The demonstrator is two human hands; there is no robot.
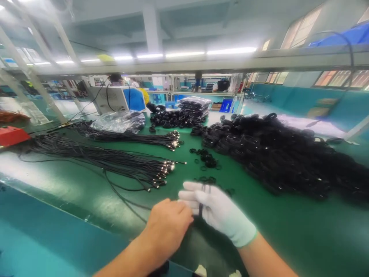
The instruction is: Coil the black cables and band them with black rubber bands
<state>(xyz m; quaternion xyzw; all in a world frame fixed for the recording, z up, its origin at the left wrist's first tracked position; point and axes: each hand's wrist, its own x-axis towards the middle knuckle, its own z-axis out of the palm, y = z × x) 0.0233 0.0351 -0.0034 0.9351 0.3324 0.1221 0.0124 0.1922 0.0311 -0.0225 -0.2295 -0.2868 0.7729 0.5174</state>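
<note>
My bare left hand (170,221) is closed, its fingertips meeting the fingers of my right hand. A black cable (135,211) runs from the left side of the table to my left hand and passes out of sight behind it. My right hand (215,206) wears a white glove. Its fingers point left, with the black cable wrapped round them and the thumb lying over them. The cable's ends are hidden. Just beyond my hands lie small black rings (208,158). To their left is a bundle of straight black cables (109,159) with metal plug ends.
A large heap of coiled black cables (276,154) covers the right of the green table (288,231). Farther back are a second cable bundle (129,137), clear plastic bags (121,121), more coils (175,118) and a blue-and-white machine (121,99). A red object (13,136) sits far left.
</note>
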